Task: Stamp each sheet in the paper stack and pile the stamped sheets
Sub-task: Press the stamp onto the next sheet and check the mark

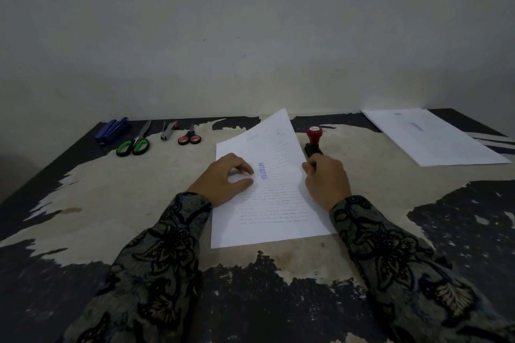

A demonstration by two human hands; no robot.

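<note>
Right hand (326, 178) pinches the stamped sheet (267, 184) at its right edge, mid-frame; left hand (228, 175) rests loosely curled on the stack. Best lifted cleanly toward the pile (434, 136), upper right.

In front of me a white printed sheet (267, 189) bearing a blue stamp mark lifts at its right edge, the red-handled stamp (314, 140) upright just beyond, the stamped pile (434, 136) far right.
</note>
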